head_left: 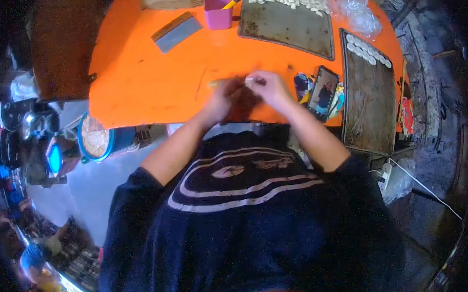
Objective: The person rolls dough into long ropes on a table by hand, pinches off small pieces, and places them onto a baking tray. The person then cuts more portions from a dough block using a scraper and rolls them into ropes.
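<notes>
Both hands meet above the orange tabletop [150, 92], close to its front edge. My right hand [272, 92] is closed, thumb and fingers pinched at a small whitish bit that I cannot make out. Just left of it, my left hand [219, 103] is blurred and in shadow; its fingers reach toward the right hand and their grip is unclear. A dark shadow falls on the table beneath them. Right of my right hand, a phone [325, 91] leans with its screen lit. Farther off lies a dough scraper [178, 32] with a metal blade and brown handle.
A pink cup [218, 16] holds a yellow-and-black tool. A dark tray [291, 27] carries many small white pieces under plastic. Another tray [370, 105] has rows of white discs. A crumpled plastic bag [361, 18] lies between them. At left stands a blue-rimmed tub [82, 147] of pale contents.
</notes>
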Available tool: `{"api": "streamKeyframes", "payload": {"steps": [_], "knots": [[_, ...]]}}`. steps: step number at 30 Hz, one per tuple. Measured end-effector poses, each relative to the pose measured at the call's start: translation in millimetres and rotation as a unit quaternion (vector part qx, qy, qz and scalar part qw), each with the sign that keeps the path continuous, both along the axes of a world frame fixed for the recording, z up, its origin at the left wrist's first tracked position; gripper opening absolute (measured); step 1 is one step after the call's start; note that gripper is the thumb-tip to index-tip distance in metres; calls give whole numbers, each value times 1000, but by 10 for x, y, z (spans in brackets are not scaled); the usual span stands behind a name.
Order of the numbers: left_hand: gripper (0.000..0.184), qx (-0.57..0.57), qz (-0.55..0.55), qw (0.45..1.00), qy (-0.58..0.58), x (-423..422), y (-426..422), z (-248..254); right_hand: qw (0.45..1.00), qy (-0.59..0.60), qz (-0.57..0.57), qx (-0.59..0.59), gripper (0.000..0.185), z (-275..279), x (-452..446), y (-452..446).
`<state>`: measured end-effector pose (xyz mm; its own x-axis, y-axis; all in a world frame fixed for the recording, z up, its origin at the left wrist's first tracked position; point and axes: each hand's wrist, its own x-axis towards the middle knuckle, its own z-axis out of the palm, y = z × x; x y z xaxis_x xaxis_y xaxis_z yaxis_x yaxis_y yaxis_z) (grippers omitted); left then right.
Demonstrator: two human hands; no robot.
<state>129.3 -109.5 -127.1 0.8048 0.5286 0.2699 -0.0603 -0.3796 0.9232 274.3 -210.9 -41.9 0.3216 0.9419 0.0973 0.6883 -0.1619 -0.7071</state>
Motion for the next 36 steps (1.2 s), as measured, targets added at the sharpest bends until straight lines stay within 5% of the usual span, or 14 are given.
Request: {"api": "streamKeyframes", "payload": {"steps": [2, 4, 10, 14, 18, 25, 29, 36], "knots": [[28, -149, -15, 989, 8, -3, -124, 286, 962, 272, 13, 21, 18, 102, -19, -88], [22, -292, -34, 955, 20, 0, -203, 557, 850, 524, 22, 50, 20, 166, -48, -169], [18, -313, 4, 949, 45, 31, -188, 715, 891, 447, -78, 8, 21, 103, -184, -225], [17, -159, -12, 985, 63, 78, -270, 826, 919, 379, -105, 26, 17, 4, -148, -303], [15, -159, -43, 984, 63, 159, -256, 582, 960, 247, -130, 19, 19, 51, -161, -390], [16, -198, -2, 972, 125, 202, -191, 479, 973, 176, -43, 140, 21, -20, -177, -499], [20, -62, 8, 981, 185, 214, -321, 663, 968, 242, -69, -1, 22, -206, 129, -417], [21, 42, 21, 972, 230, 330, -245, 844, 994, 72, -42, 64, 22, -317, 190, -443]]}}
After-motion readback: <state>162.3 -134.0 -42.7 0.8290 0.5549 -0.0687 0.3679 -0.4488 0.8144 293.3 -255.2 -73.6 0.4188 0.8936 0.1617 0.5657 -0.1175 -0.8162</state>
